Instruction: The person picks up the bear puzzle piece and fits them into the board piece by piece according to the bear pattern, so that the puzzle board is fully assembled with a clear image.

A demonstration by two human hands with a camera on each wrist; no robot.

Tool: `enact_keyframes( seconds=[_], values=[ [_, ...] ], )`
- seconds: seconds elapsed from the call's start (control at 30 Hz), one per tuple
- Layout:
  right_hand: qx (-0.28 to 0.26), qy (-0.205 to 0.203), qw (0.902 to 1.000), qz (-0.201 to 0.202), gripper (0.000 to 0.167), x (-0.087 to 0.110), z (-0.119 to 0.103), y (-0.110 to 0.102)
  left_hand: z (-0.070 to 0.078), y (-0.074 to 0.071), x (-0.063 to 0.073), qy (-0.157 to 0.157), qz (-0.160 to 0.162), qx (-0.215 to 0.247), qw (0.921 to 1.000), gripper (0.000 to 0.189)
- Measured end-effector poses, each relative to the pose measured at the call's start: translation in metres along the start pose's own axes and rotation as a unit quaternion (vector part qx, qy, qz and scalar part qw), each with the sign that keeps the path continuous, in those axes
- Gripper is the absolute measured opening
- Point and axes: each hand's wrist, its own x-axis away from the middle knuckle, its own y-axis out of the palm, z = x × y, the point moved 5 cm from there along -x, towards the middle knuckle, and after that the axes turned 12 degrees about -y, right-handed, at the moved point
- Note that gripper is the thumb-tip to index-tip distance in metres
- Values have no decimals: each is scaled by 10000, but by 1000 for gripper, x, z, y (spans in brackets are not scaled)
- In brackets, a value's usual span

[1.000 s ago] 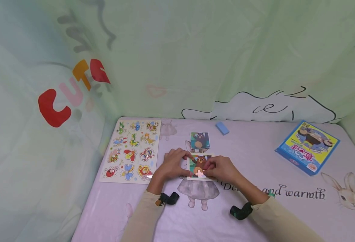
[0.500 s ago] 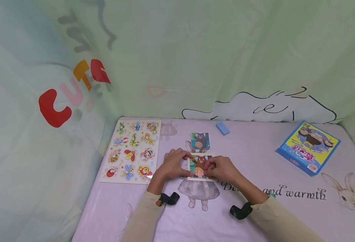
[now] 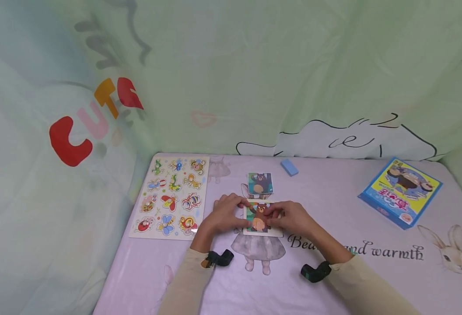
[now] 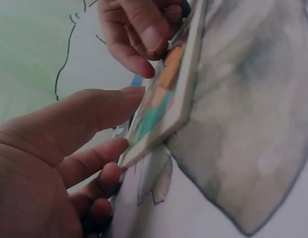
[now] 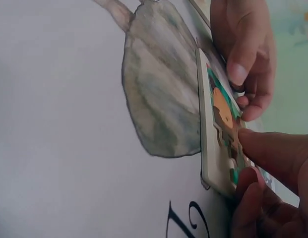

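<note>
A small jigsaw puzzle board (image 3: 262, 233) with a brown bear picture lies flat in front of me, its pale rim (image 5: 205, 148) showing in the right wrist view. My left hand (image 3: 224, 213) holds its left edge, thumb toward the near corner and fingers toward the far one. From the right, my right hand (image 3: 294, 218) pinches a brown puzzle piece (image 5: 235, 134) over the board's right part, where the bare pale base (image 5: 221, 157) shows. Its fingertips partly hide that piece. Beyond the board is a square bear picture card (image 3: 260, 183).
At left lies a large insect puzzle board (image 3: 168, 197). A blue block (image 3: 289, 167) sits toward the back, and a blue and yellow box (image 3: 401, 192) stands at right. Curtains (image 3: 215, 87) border the table's back and left. Printed rabbits and lettering cover the pale tablecloth (image 3: 333, 280).
My right hand has shifted slightly at the board's right side, and more of the board's lower right corner shows. The glare on the bear's belly has faded. My left hand stays nearly still.
</note>
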Motion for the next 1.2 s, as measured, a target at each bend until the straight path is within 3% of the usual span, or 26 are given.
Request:
enact_keyframes(
  seconds=[0.3,0.47,1.2],
  values=[
    [36,-336,9994,-49,20,-1,2,4,9,9,-1,-376,383,41,9986,35],
    [45,-312,9995,-76,15,-1,2,5,12,10,1,-511,607,81,9968,30],
    [135,-266,9995,-125,10,0,-3,5,12,11,0,-533,731,140,9958,28]
  ],
)
